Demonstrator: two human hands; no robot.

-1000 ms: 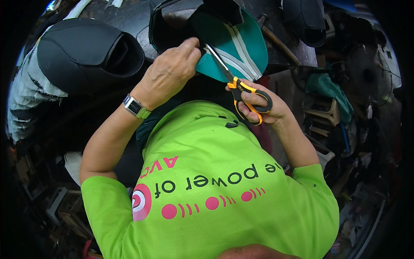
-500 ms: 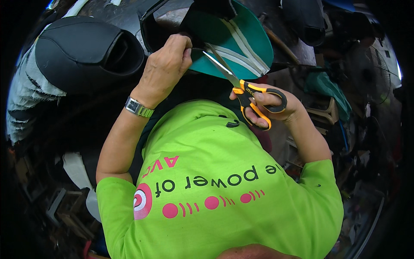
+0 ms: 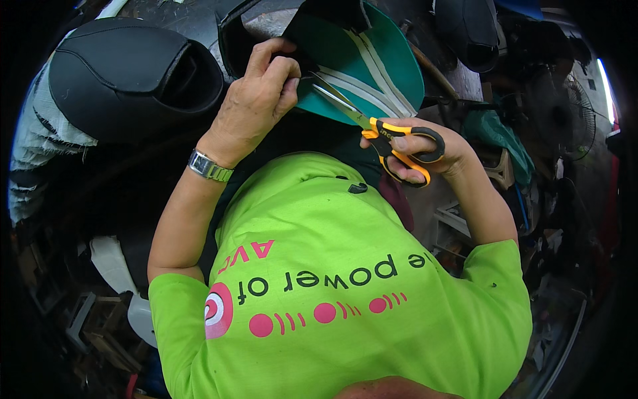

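A sewn cover-like piece (image 3: 392,56), green inside with black fabric along one side and pale seam strips, lies at the top middle. My left hand (image 3: 262,90) is closed, pinching the black edge of this piece between thumb and fingers; the exact spot is partly hidden. In my right hand (image 3: 425,146) are scissors (image 3: 379,133) with orange-and-black handles, fingers through the loops. Their blades are slightly parted and point at the edge beside my left fingertips. Whether a thread lies between the blades I cannot make out.
A rounded black padded cover (image 3: 126,60) sits at the left, over frayed whitish cloth (image 3: 50,133). Another dark cover (image 3: 468,30) is at the upper right, near a wooden-handled tool (image 3: 435,70). Farther right are a green bag (image 3: 498,143) and a fan (image 3: 575,116).
My left index finger has lifted and the hand's grip on the edge has shifted slightly. The scissors' handles have moved a little up and right, while the blades stay near the left fingertips.
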